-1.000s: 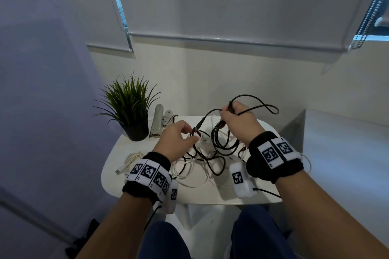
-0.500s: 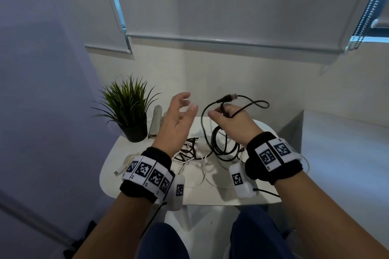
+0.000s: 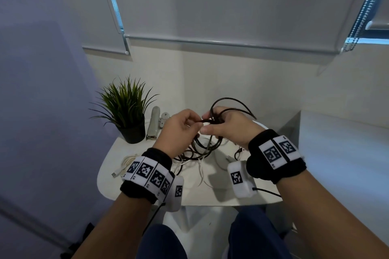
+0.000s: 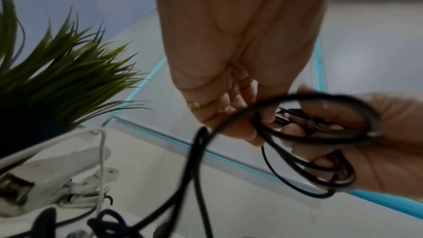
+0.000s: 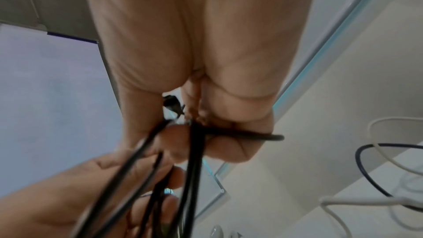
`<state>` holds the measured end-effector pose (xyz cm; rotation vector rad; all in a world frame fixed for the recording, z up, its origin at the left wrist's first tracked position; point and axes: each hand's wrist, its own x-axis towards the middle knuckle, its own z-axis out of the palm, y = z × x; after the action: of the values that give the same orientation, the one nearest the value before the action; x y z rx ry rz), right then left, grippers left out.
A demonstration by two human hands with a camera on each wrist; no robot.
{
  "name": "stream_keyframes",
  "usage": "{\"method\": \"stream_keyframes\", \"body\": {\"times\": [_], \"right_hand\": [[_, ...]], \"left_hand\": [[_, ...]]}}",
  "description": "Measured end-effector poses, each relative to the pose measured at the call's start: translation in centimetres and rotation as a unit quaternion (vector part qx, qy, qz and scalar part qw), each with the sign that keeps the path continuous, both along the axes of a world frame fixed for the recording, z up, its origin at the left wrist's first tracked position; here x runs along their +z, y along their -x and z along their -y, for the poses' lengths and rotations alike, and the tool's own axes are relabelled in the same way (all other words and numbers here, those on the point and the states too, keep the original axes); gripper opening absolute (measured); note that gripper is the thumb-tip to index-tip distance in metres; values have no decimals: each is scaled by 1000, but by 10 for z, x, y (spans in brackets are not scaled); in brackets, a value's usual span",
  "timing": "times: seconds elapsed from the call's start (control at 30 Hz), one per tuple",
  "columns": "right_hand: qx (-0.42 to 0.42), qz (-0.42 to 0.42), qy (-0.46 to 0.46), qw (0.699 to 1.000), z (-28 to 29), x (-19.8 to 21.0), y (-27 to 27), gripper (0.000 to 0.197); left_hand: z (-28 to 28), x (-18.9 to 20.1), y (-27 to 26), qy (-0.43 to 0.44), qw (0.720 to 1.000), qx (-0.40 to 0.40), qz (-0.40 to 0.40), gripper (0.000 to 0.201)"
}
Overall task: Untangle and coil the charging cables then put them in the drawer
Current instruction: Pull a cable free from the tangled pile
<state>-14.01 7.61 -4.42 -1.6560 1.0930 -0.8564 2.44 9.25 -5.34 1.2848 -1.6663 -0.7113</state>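
Left: a potted plant (image 3: 124, 111) stands at the tabletop's (image 3: 109, 174) far-left corner, a white clip (image 3: 154, 126) just beside it, and a coiled white cable (image 3: 128, 161) near the left edge. Centre: the left hand (image 3: 179, 130), fingers curled, pinches a strand of the black cable (image 3: 229, 103). Right: the right hand (image 3: 229, 128) clasps the gathered black loops in a closed grip; loops arch above its fingers and hang below it toward a loose tangle of cables (image 3: 195, 155) lying on the tabletop between both wrists.
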Motion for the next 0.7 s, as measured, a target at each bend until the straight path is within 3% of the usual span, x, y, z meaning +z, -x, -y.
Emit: {"method": "stream_keyframes", "body": {"times": [0.1,0.33,0.47,0.53,0.63,0.7], "right_hand": [[4,-4,-12,1000,-2,4,2,28],[-4,-112,56,992,-5,8,0,21],[39,-207,112,971,-12,14,-9,14],[62,-271,139,950,-13,15,-13,9],[45,-192,89,976,-10,6,-8,6],[29,-141,66,987,-8,1,-4,14]], "left_hand": [[0,-1,-1,22,1000,2,-5,5],[-5,9,7,64,997,-8,-50,4],[-3,11,17,27,995,-72,-58,41],[-2,12,20,24,994,-88,-61,47],[3,15,20,70,995,-53,-48,33],[4,16,19,86,991,-25,-96,25]]}}
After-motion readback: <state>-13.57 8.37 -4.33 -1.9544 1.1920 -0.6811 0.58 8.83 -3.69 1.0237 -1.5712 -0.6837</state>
